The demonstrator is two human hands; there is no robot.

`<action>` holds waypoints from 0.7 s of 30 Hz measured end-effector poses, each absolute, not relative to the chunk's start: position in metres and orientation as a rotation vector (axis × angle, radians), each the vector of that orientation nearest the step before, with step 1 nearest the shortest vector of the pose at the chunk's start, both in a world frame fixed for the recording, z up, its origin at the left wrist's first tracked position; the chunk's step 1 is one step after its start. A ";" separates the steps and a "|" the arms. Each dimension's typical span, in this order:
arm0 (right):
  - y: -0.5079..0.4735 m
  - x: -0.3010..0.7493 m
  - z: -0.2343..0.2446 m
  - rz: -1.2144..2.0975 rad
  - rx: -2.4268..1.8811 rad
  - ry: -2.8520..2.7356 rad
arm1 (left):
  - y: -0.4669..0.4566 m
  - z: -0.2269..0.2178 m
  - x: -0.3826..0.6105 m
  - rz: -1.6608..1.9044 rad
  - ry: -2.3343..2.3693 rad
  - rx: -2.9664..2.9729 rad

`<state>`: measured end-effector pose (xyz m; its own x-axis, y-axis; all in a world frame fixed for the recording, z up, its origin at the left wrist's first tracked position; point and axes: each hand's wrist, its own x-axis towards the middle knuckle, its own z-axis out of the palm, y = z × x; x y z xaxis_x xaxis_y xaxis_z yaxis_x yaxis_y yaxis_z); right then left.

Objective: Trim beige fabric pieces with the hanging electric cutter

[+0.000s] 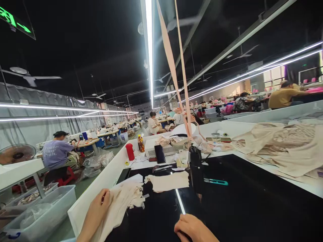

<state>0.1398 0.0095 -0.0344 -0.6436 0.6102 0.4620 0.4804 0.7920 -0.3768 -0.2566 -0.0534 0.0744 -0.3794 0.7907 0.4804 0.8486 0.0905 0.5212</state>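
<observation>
My left hand point(99, 208) is closed at the left edge of a bunched piece of beige fabric point(123, 200), its fingertips pinched together against the cloth. Curled low over the black tabletop point(242, 205) is my right hand point(193, 228); its fingertips point down, and whatever they hold, if anything, is hidden. A flat beige fabric piece point(168, 181) lies ahead, between the hands and the dark upright machine head point(195, 166). Teal thread snips point(216, 182) rest to the right of that machine.
A phone point(159, 154) leans on a white box, with a red container point(130, 152) and a bottle point(140, 143) nearby. Beige fabric point(287, 144) is heaped along the right side. Peach strips point(185, 84) hang from above. A co-worker point(58, 151) sits at left beyond the table's white rim point(96, 188).
</observation>
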 end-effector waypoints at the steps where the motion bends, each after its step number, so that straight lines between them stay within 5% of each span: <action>1: 0.009 0.139 -0.033 0.302 -0.807 -2.389 | -0.053 0.080 -0.254 -1.194 -2.241 -1.690; 21: 0.000 0.134 -0.013 0.290 -0.788 -2.378 | -0.072 0.121 -0.098 -1.208 -2.003 -2.355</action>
